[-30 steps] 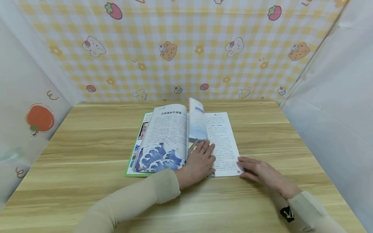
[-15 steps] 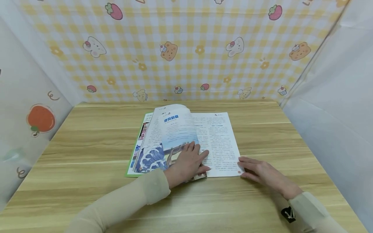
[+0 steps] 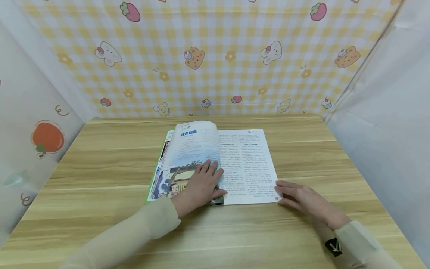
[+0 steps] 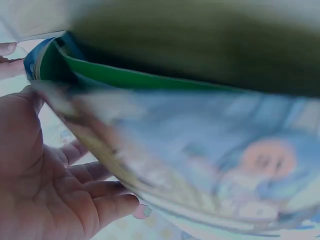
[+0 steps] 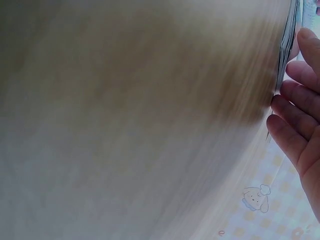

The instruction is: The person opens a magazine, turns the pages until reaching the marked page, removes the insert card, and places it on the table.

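Note:
An open magazine (image 3: pixel 250 168) lies on the table, its right page dense with printed columns. The left-hand page (image 3: pixel 196 145) bears a blue title and a painted scene of a tree and a figure, and its outer part bulges up in a curve. My left hand (image 3: pixel 201 183) rests on that page near the spine, fingers extended. In the left wrist view the left hand (image 4: pixel 60 175) lies against the curved picture page, beside a green cover (image 4: pixel 150 77). My right hand (image 3: pixel 307 203) touches the lower right corner of the magazine with nearly straight fingers, along the page edges in the right wrist view.
The wood-grain table (image 3: pixel 114 160) extends around the magazine on all sides. A yellow checked cloth (image 3: pixel 215 82) with cartoon animals hangs behind it. Pale side panels (image 3: pixel 389 123) flank the table.
My left hand has moved left, turning a page over from right to left and onto the wave picture, now mostly covered. The right hand stays at the corner.

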`<move>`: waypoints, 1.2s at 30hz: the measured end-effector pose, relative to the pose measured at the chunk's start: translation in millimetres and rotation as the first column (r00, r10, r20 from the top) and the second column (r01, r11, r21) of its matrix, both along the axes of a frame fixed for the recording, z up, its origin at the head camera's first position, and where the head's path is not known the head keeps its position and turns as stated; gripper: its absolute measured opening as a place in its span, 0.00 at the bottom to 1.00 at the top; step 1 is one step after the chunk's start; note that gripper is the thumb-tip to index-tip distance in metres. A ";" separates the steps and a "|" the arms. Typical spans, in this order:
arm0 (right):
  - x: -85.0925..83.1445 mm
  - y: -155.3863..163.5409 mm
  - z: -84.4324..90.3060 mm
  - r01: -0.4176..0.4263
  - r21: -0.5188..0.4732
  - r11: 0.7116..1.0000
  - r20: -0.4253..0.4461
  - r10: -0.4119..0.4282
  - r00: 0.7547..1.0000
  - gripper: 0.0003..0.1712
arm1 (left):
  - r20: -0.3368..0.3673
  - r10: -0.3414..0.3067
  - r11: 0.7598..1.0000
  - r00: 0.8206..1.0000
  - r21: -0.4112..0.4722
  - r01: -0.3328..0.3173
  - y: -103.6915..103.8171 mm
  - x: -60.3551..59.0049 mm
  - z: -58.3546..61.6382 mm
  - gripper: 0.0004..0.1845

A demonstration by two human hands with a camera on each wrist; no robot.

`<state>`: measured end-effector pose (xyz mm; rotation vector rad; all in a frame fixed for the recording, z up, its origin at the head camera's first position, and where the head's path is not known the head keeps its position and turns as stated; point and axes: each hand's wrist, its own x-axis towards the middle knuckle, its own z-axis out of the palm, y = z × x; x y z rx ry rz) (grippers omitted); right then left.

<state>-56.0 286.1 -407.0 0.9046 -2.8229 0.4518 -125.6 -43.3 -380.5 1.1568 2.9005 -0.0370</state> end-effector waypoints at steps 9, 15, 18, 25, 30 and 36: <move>-0.5 0.3 -0.2 -0.009 -0.008 1.000 0.009 0.009 1.000 0.21 | 0.075 0.062 0.998 0.995 -0.005 -0.062 -28.1 -1.6 2.1 0.37; -0.4 2.3 0.5 -0.011 -0.019 1.000 0.011 0.011 1.000 0.21 | 0.139 0.078 0.996 0.987 0.034 -0.083 -38.5 -2.4 0.6 0.38; -1.0 2.7 0.7 -0.007 -0.015 1.000 0.024 0.008 1.000 0.21 | 0.172 0.087 0.995 0.981 0.034 -0.094 -40.2 -2.6 -3.2 0.38; -3.0 3.0 2.1 -0.009 -0.009 1.000 0.024 0.009 1.000 0.18 | 0.191 0.105 0.994 0.976 -0.019 -0.104 -39.9 -4.7 -7.7 0.38; -4.2 2.9 2.5 -0.031 0.011 0.999 -0.010 0.031 0.999 0.17 | 0.197 0.113 0.993 0.974 -0.058 -0.104 -38.2 -5.2 -5.3 0.38; -4.7 1.7 2.8 -0.036 0.028 0.999 -0.046 0.038 0.998 0.15 | 0.201 0.105 0.993 0.974 -0.071 -0.093 -36.3 -3.8 -1.9 0.38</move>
